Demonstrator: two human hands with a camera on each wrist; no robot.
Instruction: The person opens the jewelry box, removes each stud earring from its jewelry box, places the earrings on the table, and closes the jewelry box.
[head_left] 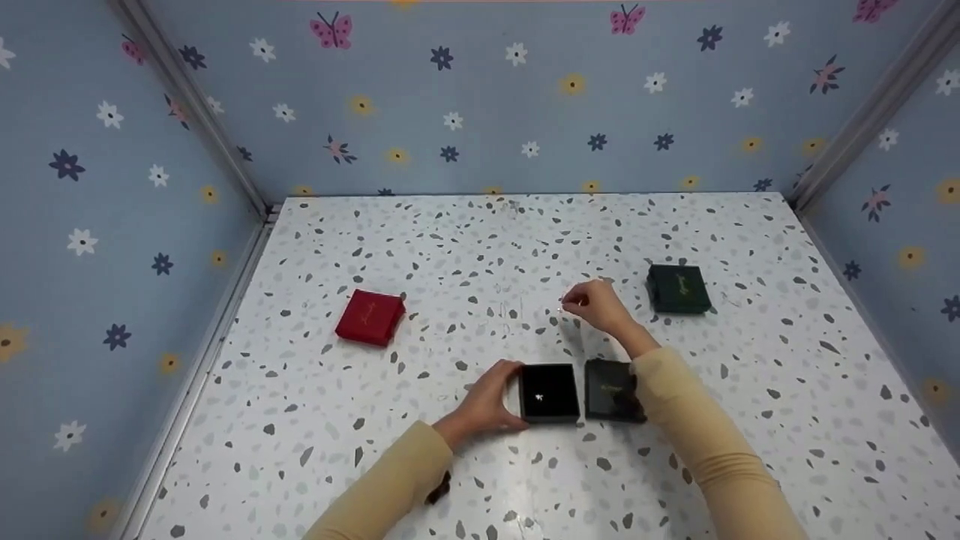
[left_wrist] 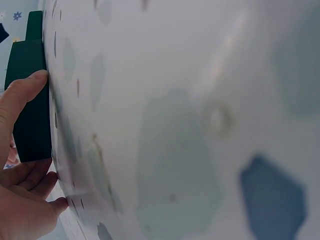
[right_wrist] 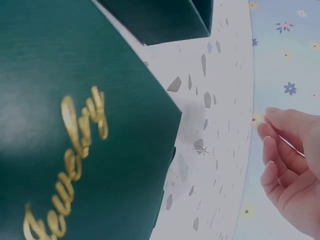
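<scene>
My left hand (head_left: 487,401) grips the left side of an open dark green jewelry box (head_left: 550,418), its thumb and fingers on opposite walls. Inside, a small sparkling piece (head_left: 539,397) shows on the black padding. The box's lid (head_left: 609,405), with gold script reading "Jewelry", lies just to the right, partly covered by the right sleeve. Beyond the box, my right hand (head_left: 596,306) is raised over the table, thumb and forefinger pinched together. A tiny shiny thing (head_left: 559,308) glints at those fingertips, too small to name. In the right wrist view the right hand (right_wrist: 295,170) keeps its other fingers curled.
A closed red box (head_left: 370,318) sits at the left on the speckled white table (head_left: 450,247). Another closed green box (head_left: 679,289) stands back right. Faint thin lines (head_left: 510,311) mark the tabletop left of the right hand. Flowered walls (head_left: 480,97) enclose the back and sides.
</scene>
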